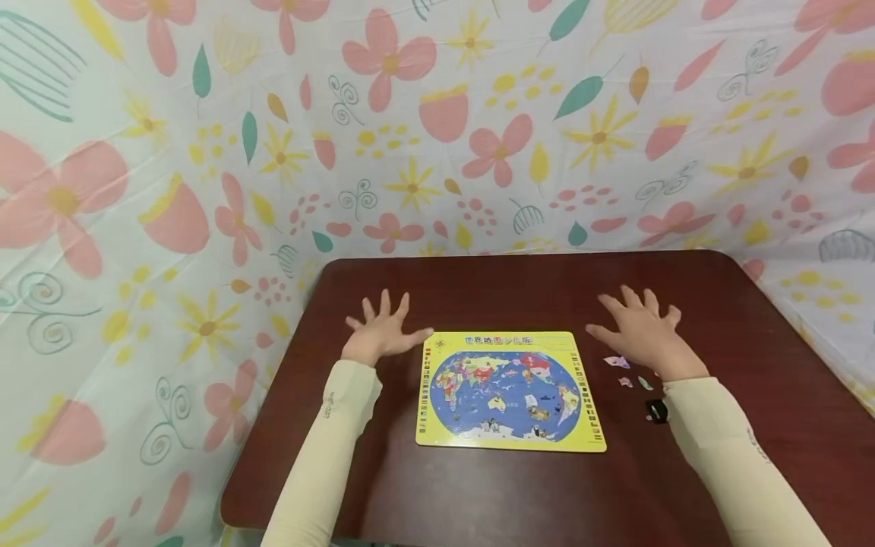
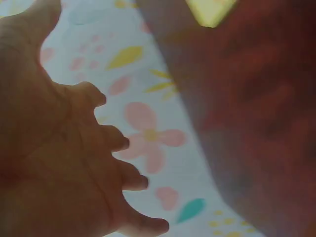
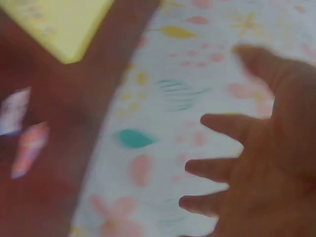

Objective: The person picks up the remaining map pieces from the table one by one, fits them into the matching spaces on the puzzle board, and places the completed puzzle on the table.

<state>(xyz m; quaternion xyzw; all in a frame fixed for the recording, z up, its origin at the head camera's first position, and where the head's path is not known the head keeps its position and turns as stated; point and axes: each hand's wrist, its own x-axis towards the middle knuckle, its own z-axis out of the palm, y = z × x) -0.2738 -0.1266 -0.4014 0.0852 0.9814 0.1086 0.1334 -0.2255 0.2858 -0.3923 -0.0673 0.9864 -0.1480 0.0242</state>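
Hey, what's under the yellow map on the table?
The map lies on the table, whose dark red top shows around its edges. The map covers the part directly beneath it, so I can't tell whether anything else is there.

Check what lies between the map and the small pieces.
Only bare table lies between the map and the small pieces; the head view shows it, the right wrist view too, though blurred.

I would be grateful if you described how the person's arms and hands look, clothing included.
The left sleeve and right sleeve are both long and pale cream, reaching the wrists, each with a small greyish marking too fine to read. The left hand and right hand wear no gloves.
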